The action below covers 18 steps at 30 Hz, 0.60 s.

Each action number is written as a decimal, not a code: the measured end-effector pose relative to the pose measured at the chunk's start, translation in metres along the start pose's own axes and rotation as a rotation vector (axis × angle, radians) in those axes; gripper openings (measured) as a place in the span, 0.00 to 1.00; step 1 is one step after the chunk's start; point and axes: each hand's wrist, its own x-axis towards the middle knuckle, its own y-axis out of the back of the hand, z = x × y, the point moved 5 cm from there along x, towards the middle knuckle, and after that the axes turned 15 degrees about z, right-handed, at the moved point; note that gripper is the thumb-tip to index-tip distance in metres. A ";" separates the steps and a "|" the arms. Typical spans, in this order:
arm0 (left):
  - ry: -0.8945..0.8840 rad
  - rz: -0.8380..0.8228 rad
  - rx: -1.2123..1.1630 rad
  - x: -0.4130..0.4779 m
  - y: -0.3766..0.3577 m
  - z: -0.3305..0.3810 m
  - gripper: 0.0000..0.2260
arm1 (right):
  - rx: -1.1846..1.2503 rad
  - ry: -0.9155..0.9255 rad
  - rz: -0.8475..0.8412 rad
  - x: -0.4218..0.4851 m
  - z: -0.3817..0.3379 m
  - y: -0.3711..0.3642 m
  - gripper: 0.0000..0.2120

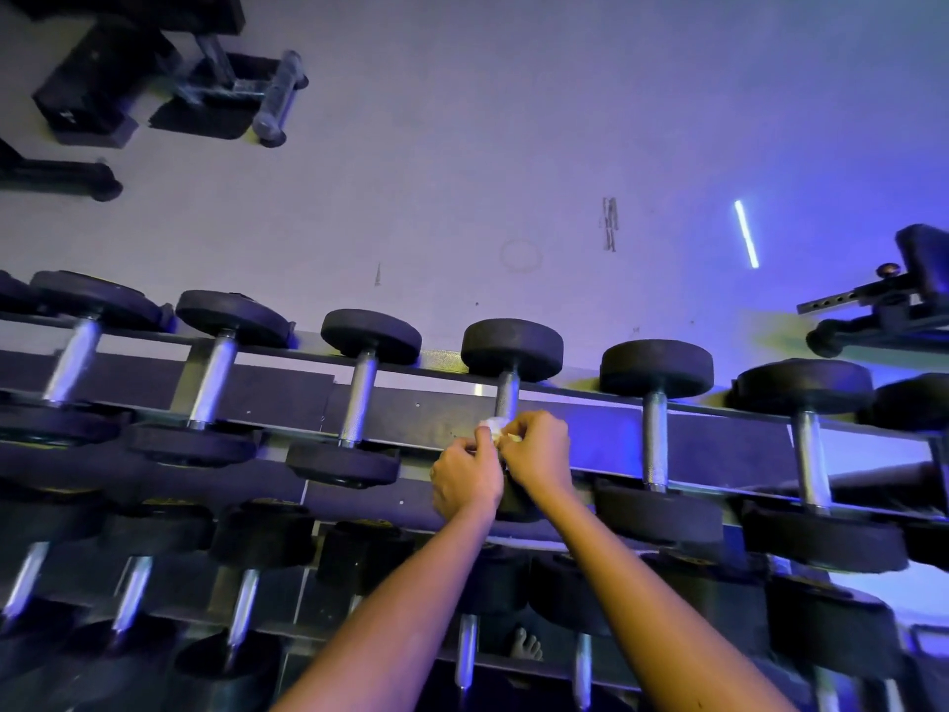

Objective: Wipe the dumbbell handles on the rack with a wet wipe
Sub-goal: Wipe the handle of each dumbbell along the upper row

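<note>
Here we are in a gym: a dark metal tiered rack (719, 447) lined with black round-headed, chrome-handled dumbbells (656, 434), black padded exercise machines (92, 79) out on the pale grey floor (462, 146), blue-violet light everywhere.

Top row of the rack (606, 434): clear gaps betw. handles (656, 439), room for a hand either side of the mid handle (507, 395). My left hand (464, 480) & right hand (539, 454), both pinching the wipe (494, 426), fill its near end; far end bare up to the black head (512, 349). Lower-row heads (565, 588) crowd close under my wrists. Floor (462, 146) past the rack is open in the middle.
</note>
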 end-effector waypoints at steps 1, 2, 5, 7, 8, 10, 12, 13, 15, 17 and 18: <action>-0.002 0.004 0.004 0.000 0.001 0.000 0.21 | 0.003 -0.027 -0.007 -0.006 0.004 0.001 0.08; 0.001 0.004 -0.003 -0.001 0.001 0.000 0.21 | 0.022 -0.062 -0.004 -0.010 0.006 0.003 0.06; 0.036 -0.010 -0.032 -0.003 0.003 0.000 0.17 | 0.070 -0.137 0.035 -0.012 0.006 0.005 0.04; 0.062 -0.011 -0.075 -0.003 0.006 -0.001 0.14 | 0.075 -0.160 0.049 -0.014 0.005 0.007 0.04; 0.081 -0.029 -0.115 -0.002 0.007 -0.003 0.12 | 0.083 -0.165 0.049 -0.016 0.005 0.008 0.03; 0.176 -0.081 -0.174 0.007 -0.006 -0.016 0.12 | 0.098 -0.170 0.047 -0.017 0.006 0.009 0.02; 0.376 -0.140 -0.213 0.027 -0.030 -0.041 0.21 | 0.102 -0.173 0.049 -0.016 0.006 0.010 0.02; 0.489 -0.218 -0.252 0.033 -0.039 -0.052 0.25 | 0.102 -0.174 0.050 -0.015 0.007 0.010 0.02; 0.680 -0.457 -0.300 0.023 -0.030 -0.049 0.20 | 0.099 -0.174 0.051 -0.015 0.008 0.009 0.02; 0.759 -0.583 -0.284 0.013 -0.014 -0.041 0.14 | 0.096 -0.173 0.052 -0.015 0.009 0.008 0.02; 0.766 -0.613 -0.278 0.014 -0.012 -0.042 0.13 | 0.094 -0.174 0.050 -0.014 0.010 0.007 0.02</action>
